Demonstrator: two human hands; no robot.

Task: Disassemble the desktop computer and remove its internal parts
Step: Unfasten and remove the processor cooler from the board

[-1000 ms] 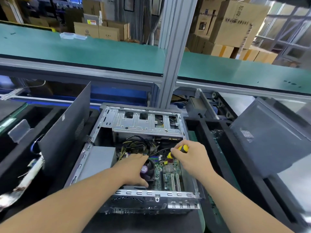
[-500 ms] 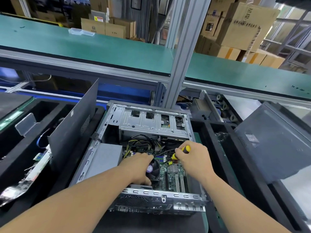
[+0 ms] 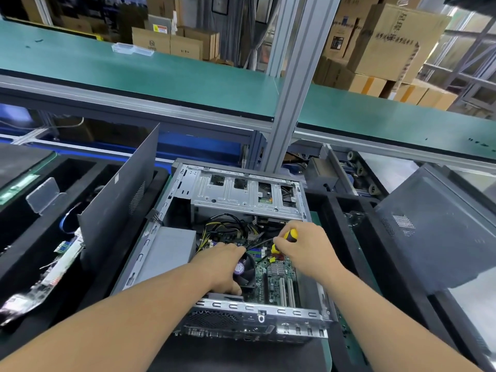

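Leaning upright against the left wall of the open computer case (image 3: 268,315) is a dark side panel (image 3: 118,194), with black foam trays (image 3: 32,237) holding loose parts further left. Another dark case (image 3: 440,224) sits tilted at the right, and a green bench (image 3: 161,73) with cardboard boxes (image 3: 397,41) runs across the far side. Inside the case, a metal drive cage (image 3: 247,194) spans the far end, cables (image 3: 228,226) near it. The left hand (image 3: 222,267) lies over the cooler fan (image 3: 244,269), fingers curled around its edge. The right hand (image 3: 308,251) grips a yellow-handled screwdriver (image 3: 291,234) above the motherboard (image 3: 276,280).
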